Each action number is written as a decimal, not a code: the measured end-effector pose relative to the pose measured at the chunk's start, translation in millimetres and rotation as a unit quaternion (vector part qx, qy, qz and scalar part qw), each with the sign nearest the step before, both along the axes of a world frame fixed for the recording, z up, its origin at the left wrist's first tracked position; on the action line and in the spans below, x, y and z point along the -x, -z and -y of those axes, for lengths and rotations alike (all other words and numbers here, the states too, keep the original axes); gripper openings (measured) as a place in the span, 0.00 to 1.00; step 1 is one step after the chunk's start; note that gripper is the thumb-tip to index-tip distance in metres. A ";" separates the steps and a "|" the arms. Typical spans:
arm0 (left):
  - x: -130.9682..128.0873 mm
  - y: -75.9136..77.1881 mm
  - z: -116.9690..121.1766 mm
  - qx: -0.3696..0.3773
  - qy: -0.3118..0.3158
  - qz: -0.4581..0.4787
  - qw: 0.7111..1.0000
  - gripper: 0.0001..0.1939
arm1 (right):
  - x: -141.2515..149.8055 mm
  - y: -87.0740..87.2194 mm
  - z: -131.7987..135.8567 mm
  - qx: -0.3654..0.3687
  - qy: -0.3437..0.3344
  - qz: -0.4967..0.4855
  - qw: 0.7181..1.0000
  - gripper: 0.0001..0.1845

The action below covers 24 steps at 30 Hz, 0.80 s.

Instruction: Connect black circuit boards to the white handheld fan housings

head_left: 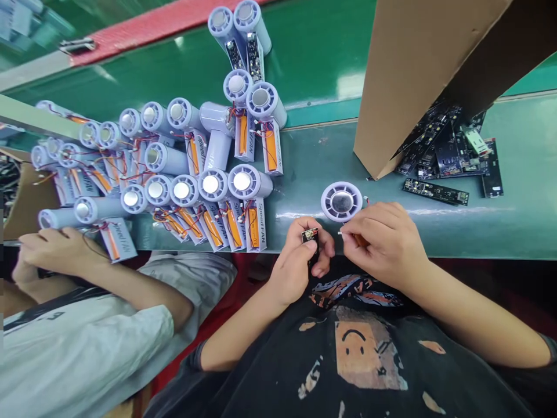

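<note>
My left hand [298, 255] is closed around a small black circuit board [310, 235], whose upper end sticks out above the thumb. Close by on the right, my right hand [385, 241] pinches a tiny white connector [340, 233] between thumb and fingertips. A pale lavender handheld fan [324, 203] with a round silver centre faces up just beyond both hands. Its lower part is hidden behind my right hand, and a bit of thin wire shows beside its rim. The board and the connector are apart.
Several similar fans [261, 101] with orange batteries and wires stand in rows on the green bench [304, 168] to the left. A cardboard box [391, 75] stands at the right, with a heap of black circuit boards [452, 145]. A co-worker's hands [61, 252] are at far left.
</note>
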<state>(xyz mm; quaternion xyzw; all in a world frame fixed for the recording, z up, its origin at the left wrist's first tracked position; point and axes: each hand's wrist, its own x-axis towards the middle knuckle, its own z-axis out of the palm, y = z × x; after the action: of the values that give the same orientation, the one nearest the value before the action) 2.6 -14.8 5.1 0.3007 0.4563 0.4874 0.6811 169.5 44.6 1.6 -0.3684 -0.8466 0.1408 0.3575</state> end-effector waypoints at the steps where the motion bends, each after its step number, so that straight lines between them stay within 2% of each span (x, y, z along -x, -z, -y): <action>1: 0.7 0.1 1.3 -0.004 0.003 -0.041 0.999 0.11 | 1.8 -0.7 1.2 -0.001 0.008 0.008 1.000 0.09; 3: 2.9 -0.4 3.8 -0.020 0.013 -0.152 0.988 0.09 | 5.2 -1.7 3.1 -0.015 0.017 0.024 0.999 0.10; 5: 5.5 -2.0 5.3 -0.055 0.023 -0.279 0.958 0.09 | 8.0 -2.3 4.6 -0.031 0.021 0.039 0.999 0.11; 9: 9.2 -5.4 4.2 -0.179 0.033 -0.488 0.853 0.13 | 12.5 -3.0 6.1 -0.045 0.027 0.052 0.997 0.14; 12: 9.5 -5.7 2.6 -0.237 0.039 -0.547 0.802 0.14 | 14.7 -3.4 6.6 -0.053 0.033 0.055 0.997 0.15; 20: 7.7 -5.5 4.0 -0.273 0.054 -0.596 0.753 0.15 | 15.7 -4.5 8.4 -0.072 0.041 0.077 0.994 0.16; 24: 6.3 -7.1 3.0 -0.264 0.058 -0.599 0.753 0.15 | 16.1 -2.4 9.4 -0.078 0.052 0.069 0.993 0.16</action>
<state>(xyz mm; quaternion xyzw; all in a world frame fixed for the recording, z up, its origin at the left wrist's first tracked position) -3.7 -17.9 12.2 0.7247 0.6061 0.2682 0.1885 153.4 35.3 4.0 -0.3917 -0.8573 0.0302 0.3327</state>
